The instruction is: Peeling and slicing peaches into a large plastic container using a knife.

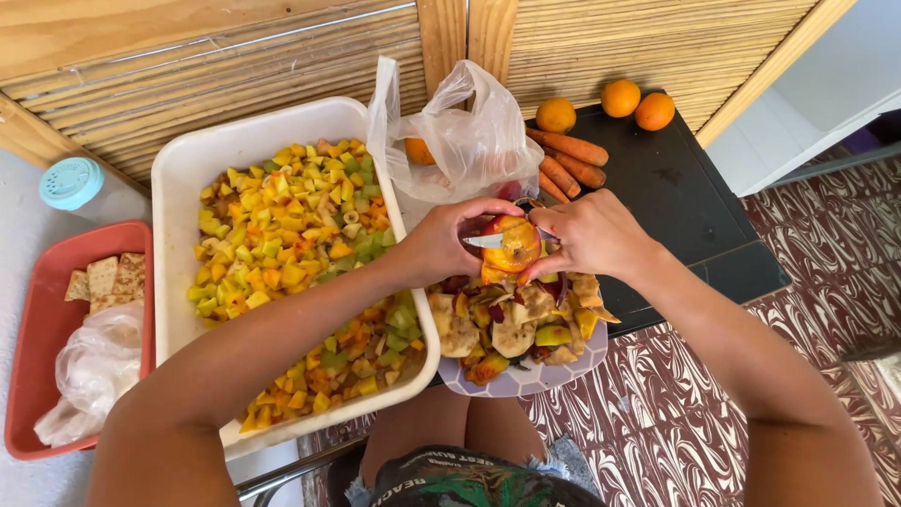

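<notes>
Frame centre: left hand grips peach, right hand pinches knife (blade mostly hidden). Shallow cuts, scraps falling onto plate.

You have bright, even daylight here, strongest to the right of the big white rectangular plastic tub, where the pale wall area in the far corner washes out. Just right of the tub, the crinkled clear plastic bag catches soft glare. Shadows are faint and short, falling below your forearms. Focus is sharp around the tub; straight lines far from it bow outward from wide-angle distortion, and your arms look stretched.
</notes>
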